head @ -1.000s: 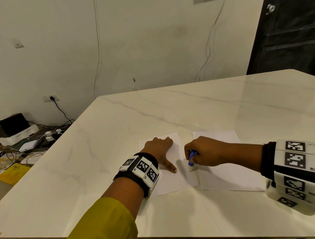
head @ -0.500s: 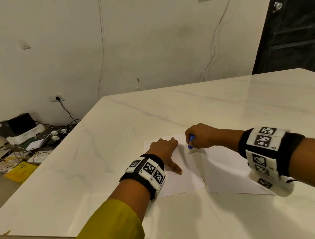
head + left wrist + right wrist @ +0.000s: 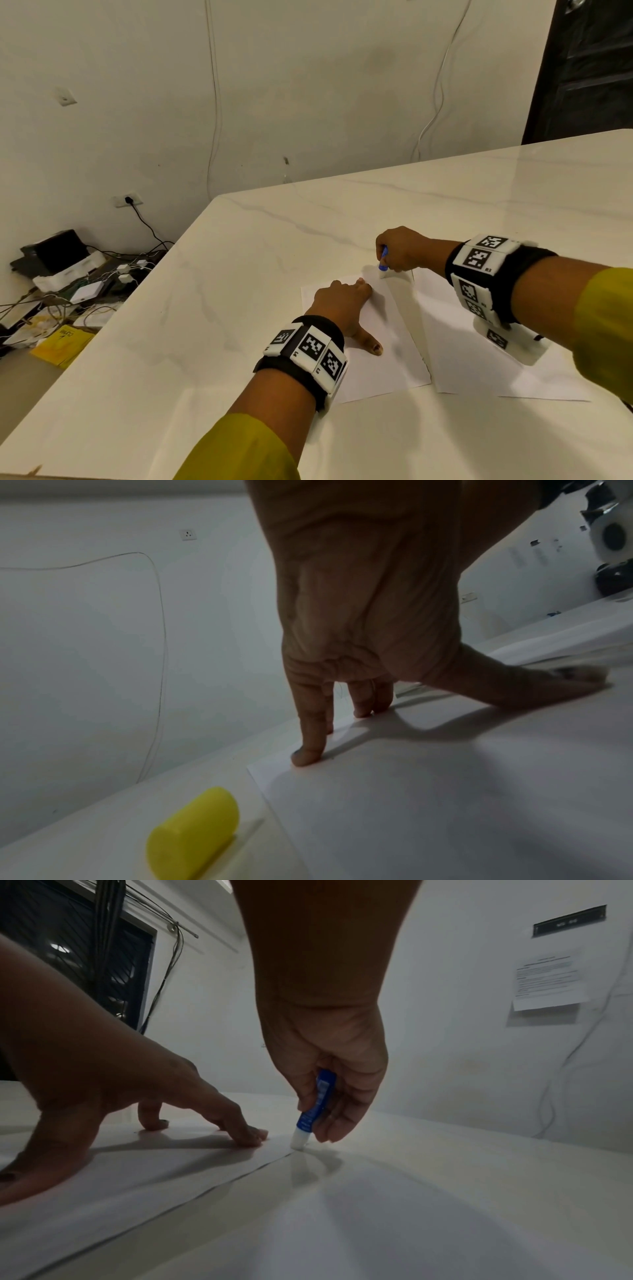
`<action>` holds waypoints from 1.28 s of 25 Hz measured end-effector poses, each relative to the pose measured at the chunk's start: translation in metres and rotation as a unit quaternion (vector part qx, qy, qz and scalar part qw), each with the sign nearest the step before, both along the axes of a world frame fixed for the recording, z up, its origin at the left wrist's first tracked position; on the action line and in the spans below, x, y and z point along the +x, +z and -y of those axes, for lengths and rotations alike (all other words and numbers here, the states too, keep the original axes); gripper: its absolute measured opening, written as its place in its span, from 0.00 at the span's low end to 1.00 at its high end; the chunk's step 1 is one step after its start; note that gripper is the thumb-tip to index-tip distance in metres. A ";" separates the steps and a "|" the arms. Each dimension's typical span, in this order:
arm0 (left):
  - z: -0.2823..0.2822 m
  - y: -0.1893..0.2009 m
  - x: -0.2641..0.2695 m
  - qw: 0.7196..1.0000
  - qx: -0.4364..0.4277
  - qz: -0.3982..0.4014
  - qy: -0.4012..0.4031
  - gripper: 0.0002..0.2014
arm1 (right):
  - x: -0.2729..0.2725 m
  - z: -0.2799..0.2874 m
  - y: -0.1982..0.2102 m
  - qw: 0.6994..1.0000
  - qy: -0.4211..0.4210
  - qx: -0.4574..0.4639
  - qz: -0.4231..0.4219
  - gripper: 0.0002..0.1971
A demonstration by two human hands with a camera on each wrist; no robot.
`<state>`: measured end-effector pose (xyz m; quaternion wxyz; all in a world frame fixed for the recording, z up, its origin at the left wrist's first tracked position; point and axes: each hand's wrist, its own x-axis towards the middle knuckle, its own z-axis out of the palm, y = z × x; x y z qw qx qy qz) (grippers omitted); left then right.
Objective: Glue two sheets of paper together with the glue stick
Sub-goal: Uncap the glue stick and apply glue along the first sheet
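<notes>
Two white sheets lie side by side on the marble table. My left hand presses flat on the left sheet, fingers spread and thumb out; the left wrist view shows its fingertips near the sheet's far edge. My right hand grips a blue glue stick, upright with its white tip down at the far right corner of the left sheet. In the right wrist view the glue stick touches the paper edge. The right sheet lies under my right forearm.
A yellow cap lies on the table just left of the left sheet. On the floor to the left of the table sit cables, boxes and a yellow packet. A dark door stands at the back right.
My right hand has slid the glue stick away from me along the left sheet's right edge, from near its front part to its far corner. The left hand stays pressed on the sheet.
</notes>
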<state>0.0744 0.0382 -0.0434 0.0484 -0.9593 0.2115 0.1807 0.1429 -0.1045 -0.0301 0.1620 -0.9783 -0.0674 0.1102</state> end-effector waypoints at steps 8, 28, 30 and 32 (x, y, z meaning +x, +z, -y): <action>-0.005 -0.005 0.001 1.000 -0.015 0.020 -0.012 0.48 | 0.008 -0.003 0.000 0.986 -0.076 0.127 0.075 0.11; 0.001 -0.020 -0.045 0.973 0.032 0.137 0.184 0.41 | -0.083 0.126 -0.015 0.856 -0.338 0.368 -0.137 0.23; 0.006 -0.013 -0.049 0.970 0.008 0.164 0.179 0.36 | -0.081 0.128 -0.012 0.860 -0.331 0.373 -0.107 0.23; 0.010 -0.006 -0.048 0.971 -0.015 0.192 0.142 0.32 | -0.077 0.124 -0.010 0.872 -0.315 0.370 -0.068 0.23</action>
